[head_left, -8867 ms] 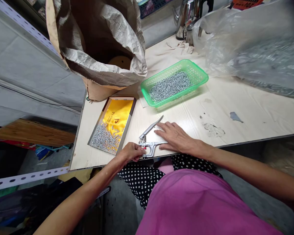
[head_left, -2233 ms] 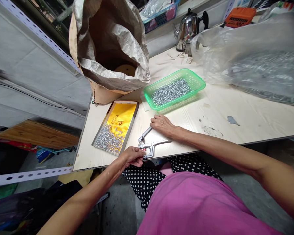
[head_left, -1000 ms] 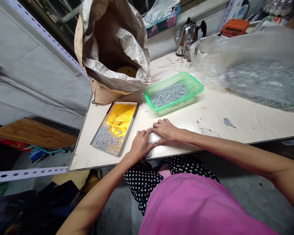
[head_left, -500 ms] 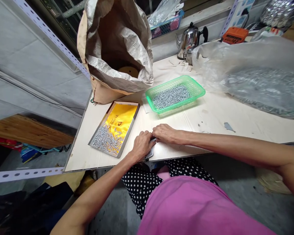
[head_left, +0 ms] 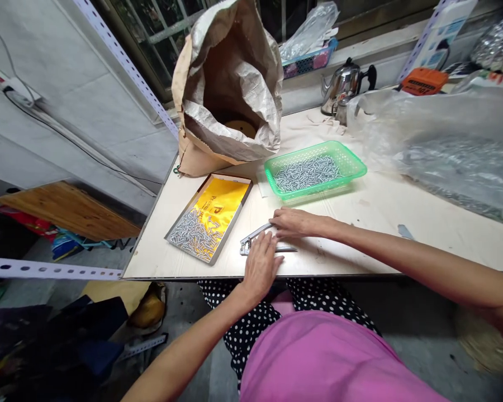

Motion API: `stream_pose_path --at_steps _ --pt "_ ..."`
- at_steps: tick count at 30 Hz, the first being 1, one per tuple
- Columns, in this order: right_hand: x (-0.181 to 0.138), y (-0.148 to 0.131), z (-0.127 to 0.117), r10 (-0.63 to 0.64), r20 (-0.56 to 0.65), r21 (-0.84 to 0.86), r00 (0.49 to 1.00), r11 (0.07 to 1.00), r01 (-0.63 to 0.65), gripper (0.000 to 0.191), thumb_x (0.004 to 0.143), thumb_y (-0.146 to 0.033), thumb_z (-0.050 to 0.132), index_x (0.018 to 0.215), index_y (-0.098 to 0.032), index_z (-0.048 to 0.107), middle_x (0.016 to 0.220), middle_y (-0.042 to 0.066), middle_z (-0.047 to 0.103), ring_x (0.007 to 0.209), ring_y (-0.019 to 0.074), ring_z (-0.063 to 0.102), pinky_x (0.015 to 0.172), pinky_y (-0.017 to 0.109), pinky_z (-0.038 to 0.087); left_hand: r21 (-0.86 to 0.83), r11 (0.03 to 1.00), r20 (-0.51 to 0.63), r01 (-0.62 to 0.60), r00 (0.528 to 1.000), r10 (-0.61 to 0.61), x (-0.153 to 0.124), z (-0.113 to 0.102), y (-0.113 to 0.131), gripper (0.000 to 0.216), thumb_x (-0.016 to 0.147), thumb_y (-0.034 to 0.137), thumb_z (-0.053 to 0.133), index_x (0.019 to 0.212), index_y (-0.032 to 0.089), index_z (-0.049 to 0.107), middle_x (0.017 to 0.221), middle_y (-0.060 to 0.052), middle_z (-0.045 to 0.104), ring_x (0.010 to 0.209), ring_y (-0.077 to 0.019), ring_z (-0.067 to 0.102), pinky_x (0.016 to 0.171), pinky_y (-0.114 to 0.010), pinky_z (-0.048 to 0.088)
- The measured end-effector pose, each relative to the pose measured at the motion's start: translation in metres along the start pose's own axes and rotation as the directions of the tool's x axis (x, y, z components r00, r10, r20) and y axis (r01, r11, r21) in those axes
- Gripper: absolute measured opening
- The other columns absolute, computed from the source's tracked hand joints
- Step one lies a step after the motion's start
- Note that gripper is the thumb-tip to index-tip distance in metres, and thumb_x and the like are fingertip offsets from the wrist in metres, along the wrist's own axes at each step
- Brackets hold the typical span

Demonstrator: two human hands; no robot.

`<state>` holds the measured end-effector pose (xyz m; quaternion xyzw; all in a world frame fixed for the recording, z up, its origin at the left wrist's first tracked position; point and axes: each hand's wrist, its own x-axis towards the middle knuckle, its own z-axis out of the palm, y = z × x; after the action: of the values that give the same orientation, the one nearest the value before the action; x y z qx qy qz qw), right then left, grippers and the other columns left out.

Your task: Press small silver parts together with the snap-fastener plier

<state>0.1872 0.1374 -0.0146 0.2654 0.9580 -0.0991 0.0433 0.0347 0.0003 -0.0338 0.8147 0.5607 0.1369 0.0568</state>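
A metal hand press tool [head_left: 251, 240] lies on the white table [head_left: 360, 223] near its front edge, its jaws apart. My left hand [head_left: 262, 265] lies flat over the tool's lower handle, fingers stretched out. My right hand [head_left: 293, 222] rests with curled fingers on the upper handle's far end. A yellow-lined shallow box [head_left: 212, 215] with several small metal parts sits to the left. Behind the hands stands a green plastic basket [head_left: 314, 172] full of the same parts.
A large open paper sack [head_left: 230, 89] stands at the table's back left. A clear plastic bag [head_left: 444, 145] of metal parts covers the right side. A steel kettle [head_left: 346, 89] stands at the back. Perforated shelf rails [head_left: 121, 56] run along the left.
The view has shifted, so the table sits further right and lower. My left hand slid toward me off the tool's head, which now shows with its jaws apart. My right hand stays on the upper handle.
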Motion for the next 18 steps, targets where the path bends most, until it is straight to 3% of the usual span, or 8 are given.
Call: stream_pose_path --at_steps 3,8,11,14,16,18 --pt "0.007 0.005 0.007 0.075 -0.078 -0.057 0.994 0.995 -0.080 0.017 0.090 -0.019 0.056 0.098 -0.012 0.069 0.097 0.012 0.064 0.090 0.0225 0.055 0.071 0.031 0.036 -0.064 0.998 -0.001 -0.029 1.000 0.029 -0.008 0.011 0.011 0.046 0.092 0.031 0.055 0.134 0.014 0.045 0.145 -0.016 0.046 0.141 -0.0304 0.034 0.113 -0.052 0.034" --pt "0.023 0.012 0.006 0.128 -0.141 -0.118 0.982 0.982 -0.145 0.018 0.093 -0.016 0.051 0.094 -0.012 0.068 0.097 0.013 0.065 0.092 0.0231 0.054 0.069 0.032 0.034 -0.152 0.988 0.020 -0.026 0.999 0.029 -0.007 0.016 0.016 0.043 0.094 0.037 0.051 0.132 0.016 0.048 0.140 -0.015 0.053 0.138 -0.0279 0.039 0.115 -0.052 0.031" --pt "0.028 0.002 0.000 0.153 -0.155 -0.130 0.976 0.976 -0.173 0.019 0.093 -0.013 0.049 0.097 -0.012 0.068 0.098 0.014 0.064 0.092 0.0237 0.053 0.068 0.032 0.033 -0.176 0.984 0.013 -0.036 0.999 0.038 -0.005 0.015 0.015 0.048 0.093 0.041 0.053 0.133 0.015 0.047 0.141 -0.016 0.051 0.140 -0.0285 0.036 0.115 -0.052 0.029" --pt "0.030 -0.028 -0.004 -0.058 -0.164 -0.104 0.985 0.994 0.041 0.017 0.093 -0.019 0.054 0.101 -0.018 0.069 0.100 0.010 0.063 0.094 0.0229 0.050 0.071 0.033 0.032 -0.197 0.978 0.033 -0.074 0.996 0.082 -0.006 0.017 0.014 0.052 0.093 0.043 0.052 0.135 0.016 0.045 0.139 -0.016 0.052 0.136 -0.0294 0.041 0.113 -0.050 0.033" --pt "0.031 -0.051 -0.005 -0.270 -0.129 -0.084 0.954 0.962 0.261 0.012 0.090 -0.027 0.061 0.096 -0.023 0.070 0.101 0.007 0.062 0.097 0.0230 0.047 0.071 0.032 0.031 -0.181 0.982 0.082 -0.050 0.994 0.066 -0.007 0.019 0.014 0.050 0.092 0.045 0.052 0.132 0.015 0.050 0.133 -0.017 0.057 0.128 -0.0317 0.050 0.107 -0.050 0.040" --pt "0.035 -0.069 -0.005 -0.391 -0.070 -0.095 0.918 0.918 0.384 0.007 0.087 -0.029 0.066 0.086 -0.024 0.071 0.099 0.006 0.061 0.098 0.0235 0.045 0.069 0.033 0.030 -0.149 0.989 0.126 -0.007 0.992 0.026 -0.009 0.023 0.014 0.050 0.091 0.047 0.052 0.128 0.013 0.054 0.126 -0.017 0.061 0.119 -0.0337 0.056 0.101 -0.051 0.044"
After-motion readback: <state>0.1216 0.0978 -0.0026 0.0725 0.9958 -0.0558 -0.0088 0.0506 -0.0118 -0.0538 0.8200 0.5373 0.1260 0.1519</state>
